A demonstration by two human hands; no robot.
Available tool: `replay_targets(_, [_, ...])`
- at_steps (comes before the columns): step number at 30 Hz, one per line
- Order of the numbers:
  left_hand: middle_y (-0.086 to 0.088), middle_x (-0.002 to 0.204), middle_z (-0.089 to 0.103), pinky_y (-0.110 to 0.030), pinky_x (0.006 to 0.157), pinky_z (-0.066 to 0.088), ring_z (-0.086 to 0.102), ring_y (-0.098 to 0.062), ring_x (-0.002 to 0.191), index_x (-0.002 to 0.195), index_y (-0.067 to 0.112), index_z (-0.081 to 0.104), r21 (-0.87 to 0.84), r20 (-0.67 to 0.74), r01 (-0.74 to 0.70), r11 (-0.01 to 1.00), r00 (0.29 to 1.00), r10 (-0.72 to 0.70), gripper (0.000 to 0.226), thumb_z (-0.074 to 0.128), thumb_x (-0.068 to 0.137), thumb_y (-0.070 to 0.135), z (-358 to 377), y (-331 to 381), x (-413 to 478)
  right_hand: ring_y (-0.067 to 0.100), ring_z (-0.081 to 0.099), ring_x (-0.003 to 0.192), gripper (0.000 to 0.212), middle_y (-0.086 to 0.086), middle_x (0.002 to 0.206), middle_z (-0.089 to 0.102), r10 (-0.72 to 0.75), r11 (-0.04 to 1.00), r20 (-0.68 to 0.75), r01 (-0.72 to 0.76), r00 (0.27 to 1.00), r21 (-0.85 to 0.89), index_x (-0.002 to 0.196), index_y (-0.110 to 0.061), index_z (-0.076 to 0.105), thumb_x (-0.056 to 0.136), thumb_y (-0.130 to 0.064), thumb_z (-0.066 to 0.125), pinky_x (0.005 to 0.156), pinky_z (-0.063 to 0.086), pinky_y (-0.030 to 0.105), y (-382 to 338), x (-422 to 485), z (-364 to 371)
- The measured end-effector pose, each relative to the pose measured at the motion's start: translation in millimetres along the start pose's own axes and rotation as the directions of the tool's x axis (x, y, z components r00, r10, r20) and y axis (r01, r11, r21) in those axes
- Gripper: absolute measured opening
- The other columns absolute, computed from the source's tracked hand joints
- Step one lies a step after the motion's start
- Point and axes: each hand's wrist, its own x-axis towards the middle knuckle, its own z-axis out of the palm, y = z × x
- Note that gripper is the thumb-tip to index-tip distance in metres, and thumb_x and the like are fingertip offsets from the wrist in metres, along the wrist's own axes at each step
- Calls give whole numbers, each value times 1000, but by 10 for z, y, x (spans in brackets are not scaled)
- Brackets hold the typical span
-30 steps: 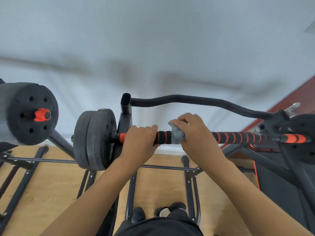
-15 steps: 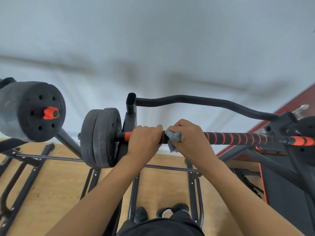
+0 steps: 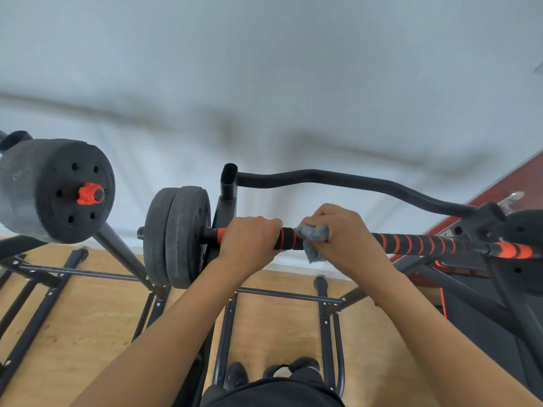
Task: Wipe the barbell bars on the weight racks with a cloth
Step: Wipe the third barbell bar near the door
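A black barbell bar (image 3: 426, 243) with orange spiral stripes lies across a black rack at chest height. My left hand (image 3: 248, 240) grips the bar near its left end, just right of two grey weight plates (image 3: 176, 236). My right hand (image 3: 338, 235) holds a blue-grey cloth (image 3: 313, 237) wrapped round the bar, a short gap to the right of my left hand. Part of the cloth hangs below the bar.
A curved black bar (image 3: 352, 182) runs behind the barbell on the rack. Another barbell end with black plates and an orange collar (image 3: 58, 190) sits on a rack at the left. Black rack legs (image 3: 326, 318) stand on the wooden floor. A red and black bench (image 3: 484, 318) is at the right.
My right hand slid the cloth left along the bar until it met my left hand, then back a little to the right. My left hand kept its grip.
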Motion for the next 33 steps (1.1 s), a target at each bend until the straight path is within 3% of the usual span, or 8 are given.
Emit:
replay_targets(4, [6,69,51,-30,62,45,61,-20,67,97,24,55,-5,36,23,1000,999,-23,17,63,93,38,-75,17,3,10,59,74,27,-9,73,54,14,997,-49,-17,999,-75,59,-24,60,82,-10,63,66,47,19,-6,207,-33])
replay_targets(9, [6,71,55,-32,67,54,63,-18,70,98,24,59,-29,136,24,999,991,-20,15,66,90,35,-119,-20,107,14,57,78,8,-2,93,54,87,996,-35,-86,996,39,94,-20,73,90,-20,66,71,53,28,-115,148,138])
replay_targets(17, [3,73,62,-30,64,56,63,-15,67,93,24,60,-210,358,66,976,933,14,18,71,83,34,-167,-132,322,25,58,99,29,5,111,56,-14,1000,50,15,999,-23,117,-11,71,89,-5,67,82,48,32,-36,3,194])
replay_targets(20, [7,73,59,-33,70,58,63,-16,68,94,25,57,-171,157,19,985,988,8,23,69,85,42,-126,-119,210,19,59,95,27,-3,103,58,-33,999,61,34,998,-5,110,-20,76,86,-8,75,82,50,29,29,11,101])
replay_targets(24, [8,72,50,-32,66,41,54,-19,65,91,23,42,-21,-155,-13,1000,988,9,32,69,89,39,146,22,2,14,59,81,21,-9,77,50,7,995,-37,-11,999,-102,71,-29,64,91,-21,61,74,50,24,88,266,21])
replay_targets(28, [7,64,45,-31,56,35,49,-20,56,85,22,40,12,-176,19,1000,984,-16,31,68,88,36,171,37,37,7,54,63,28,-10,67,48,94,996,-35,-94,995,-10,61,-33,49,85,-24,60,62,36,16,95,368,148])
replay_targets(31, [7,65,50,-30,56,36,53,-20,57,88,22,42,29,-123,25,999,992,-21,22,60,93,32,103,15,95,9,58,70,5,-6,78,55,129,989,-49,-125,990,79,84,-24,65,82,-27,69,62,38,17,94,321,224])
replay_targets(33, [7,63,50,-30,55,37,51,-18,54,86,23,44,28,-88,30,999,996,-28,18,58,93,31,69,-14,146,12,60,75,17,-3,86,59,147,982,-55,-139,988,127,91,-17,66,79,-22,77,67,47,22,95,302,256])
